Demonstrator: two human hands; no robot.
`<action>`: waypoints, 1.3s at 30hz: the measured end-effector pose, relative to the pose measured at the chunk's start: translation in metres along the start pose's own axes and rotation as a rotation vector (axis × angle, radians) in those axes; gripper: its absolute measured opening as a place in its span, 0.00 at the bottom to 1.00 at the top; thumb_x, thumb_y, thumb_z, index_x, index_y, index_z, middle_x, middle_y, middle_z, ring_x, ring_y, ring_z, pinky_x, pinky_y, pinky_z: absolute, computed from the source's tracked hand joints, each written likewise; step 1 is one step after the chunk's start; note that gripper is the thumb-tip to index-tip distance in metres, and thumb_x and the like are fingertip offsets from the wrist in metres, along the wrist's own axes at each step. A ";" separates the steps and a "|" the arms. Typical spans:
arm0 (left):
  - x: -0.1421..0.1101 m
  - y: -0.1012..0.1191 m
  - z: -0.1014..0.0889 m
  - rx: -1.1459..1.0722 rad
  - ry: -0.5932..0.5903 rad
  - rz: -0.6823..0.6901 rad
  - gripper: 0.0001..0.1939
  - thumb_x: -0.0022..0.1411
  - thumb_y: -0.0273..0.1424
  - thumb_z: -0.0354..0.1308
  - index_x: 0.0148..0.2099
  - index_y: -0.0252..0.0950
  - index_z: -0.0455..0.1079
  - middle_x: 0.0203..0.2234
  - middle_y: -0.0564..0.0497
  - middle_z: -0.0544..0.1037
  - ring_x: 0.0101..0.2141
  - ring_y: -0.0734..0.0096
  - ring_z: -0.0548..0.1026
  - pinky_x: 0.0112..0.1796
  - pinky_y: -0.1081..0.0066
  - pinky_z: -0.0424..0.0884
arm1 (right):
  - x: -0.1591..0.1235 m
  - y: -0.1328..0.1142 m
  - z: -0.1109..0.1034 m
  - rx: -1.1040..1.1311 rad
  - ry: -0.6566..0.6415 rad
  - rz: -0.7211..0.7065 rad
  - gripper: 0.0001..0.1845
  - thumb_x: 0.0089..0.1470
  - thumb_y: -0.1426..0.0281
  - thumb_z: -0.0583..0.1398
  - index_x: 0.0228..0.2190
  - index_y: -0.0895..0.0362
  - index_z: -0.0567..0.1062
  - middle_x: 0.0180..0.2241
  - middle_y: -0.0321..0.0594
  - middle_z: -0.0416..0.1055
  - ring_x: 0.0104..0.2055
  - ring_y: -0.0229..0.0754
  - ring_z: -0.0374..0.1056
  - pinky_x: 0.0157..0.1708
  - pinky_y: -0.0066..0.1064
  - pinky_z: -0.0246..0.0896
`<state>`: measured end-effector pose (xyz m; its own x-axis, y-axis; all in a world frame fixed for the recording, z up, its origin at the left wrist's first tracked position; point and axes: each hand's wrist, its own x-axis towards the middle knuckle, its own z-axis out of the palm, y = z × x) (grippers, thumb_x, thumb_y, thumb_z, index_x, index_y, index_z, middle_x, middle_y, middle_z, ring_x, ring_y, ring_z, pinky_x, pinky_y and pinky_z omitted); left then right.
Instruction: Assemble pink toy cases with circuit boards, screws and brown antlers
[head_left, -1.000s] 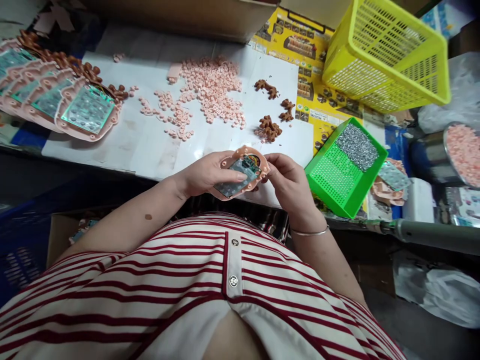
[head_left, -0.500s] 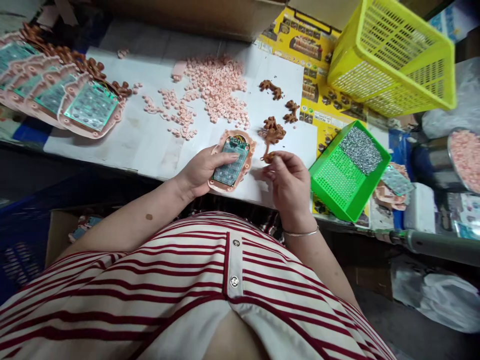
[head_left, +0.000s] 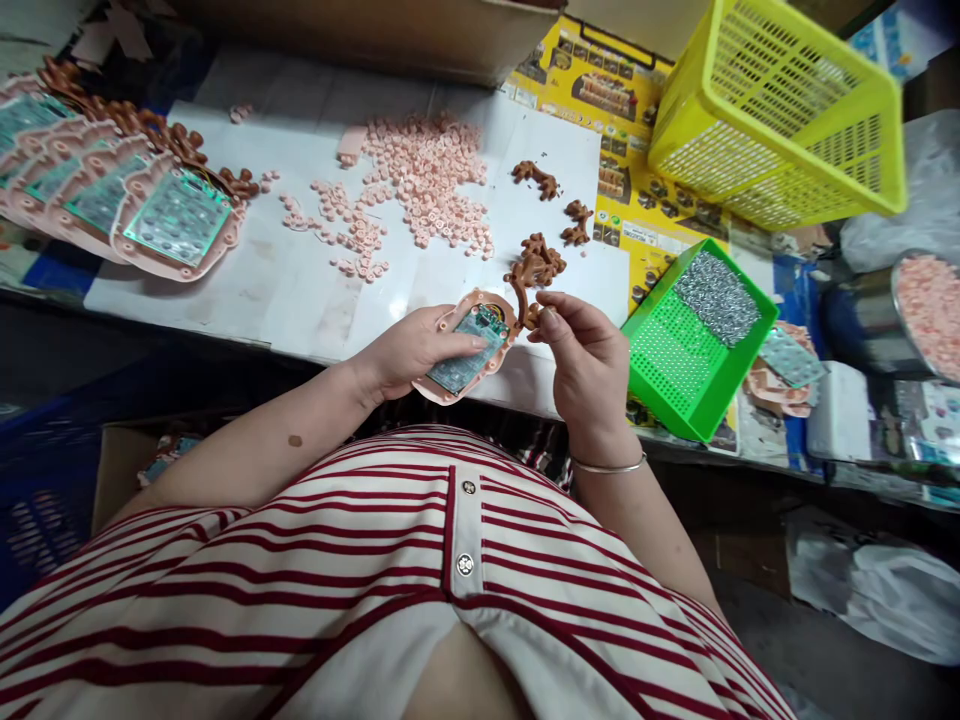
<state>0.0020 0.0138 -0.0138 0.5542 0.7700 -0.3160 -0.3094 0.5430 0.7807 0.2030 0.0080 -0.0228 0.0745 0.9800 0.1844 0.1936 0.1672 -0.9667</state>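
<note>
My left hand [head_left: 409, 352] grips a pink plastic shell [head_left: 480, 345] that has a green circuit board and clear keypad sheet inside, held just above the near table edge. My right hand [head_left: 589, 360] pinches a brown antler-shaped piece [head_left: 523, 290] at its lower end and holds it against the top right of the shell. A few more brown antler pieces [head_left: 551, 255] lie on the white sheet just behind. A heap of small pink buttons [head_left: 427, 180] is spread farther back.
A row of finished pink shells [head_left: 112, 190] overlaps at the far left. A green tray [head_left: 694, 335] with silver screws sits right of my hand, a yellow basket [head_left: 780, 110] behind it. A metal bowl of pink parts [head_left: 926, 310] stands far right.
My right hand picked a brown antler piece off the table and brought it to the shell. My left hand lowered the shell to the table, then lifted it again toward me.
</note>
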 end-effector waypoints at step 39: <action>0.001 0.007 0.002 0.165 -0.087 -0.099 0.12 0.51 0.28 0.66 0.39 0.30 0.74 0.29 0.50 0.80 0.29 0.72 0.77 0.33 0.73 0.71 | 0.021 -0.012 0.011 0.113 -0.262 0.158 0.24 0.44 0.51 0.72 0.35 0.53 0.74 0.34 0.34 0.76 0.34 0.36 0.73 0.35 0.30 0.72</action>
<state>0.0025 0.0176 -0.0079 0.6424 0.6798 -0.3539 -0.1234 0.5474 0.8277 0.1917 0.0281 -0.0092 -0.1622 0.9867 -0.0070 0.0890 0.0076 -0.9960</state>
